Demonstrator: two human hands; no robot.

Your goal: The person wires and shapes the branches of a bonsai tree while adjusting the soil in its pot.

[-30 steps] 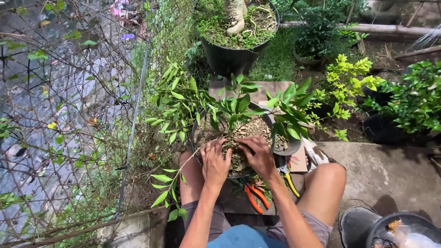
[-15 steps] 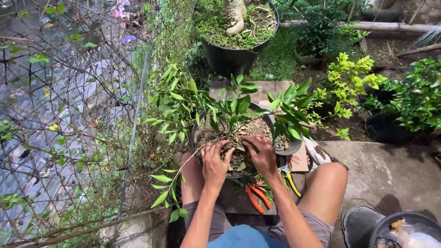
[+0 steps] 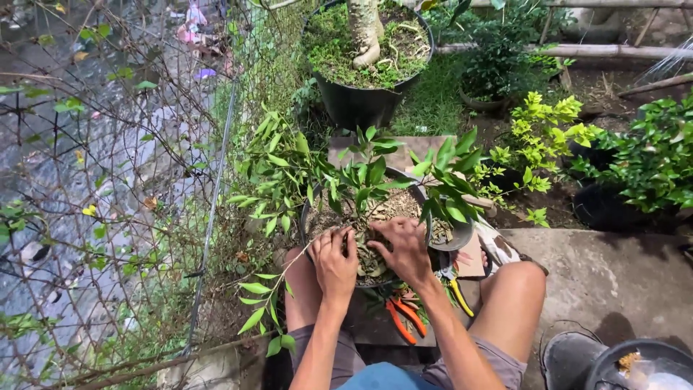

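At the far left, a wire mesh fence (image 3: 108, 180) is seen, with wet ground behind it. Just right of the fence, leafy stems (image 3: 278, 170) overhang the rim of the black pot (image 3: 307, 217), which is set between the person's knees.

The left hand (image 3: 334, 260) is laid palm down on the coarse potting mix (image 3: 393, 206) at the near edge of the pot. Its fingers are curled and pressed into the mix; whether any material is pinched between them cannot be told. The right hand (image 3: 404, 249) is spread flat beside it, fingers partly open, resting on the same surface close to the stem base. No tool is held by either hand.

The step in hand is judged to be the working or firming of the mix around the roots of the plant. The next move is judged to call for even pressure around the stem, with care that the stems are not bent or snapped.

Below the pot, orange-handled pruners (image 3: 404, 318) and a yellow-handled tool (image 3: 460, 295) lie on the slab. Further right, yellow-green shrubs (image 3: 548, 133) and a dark bucket (image 3: 635, 365) are located.
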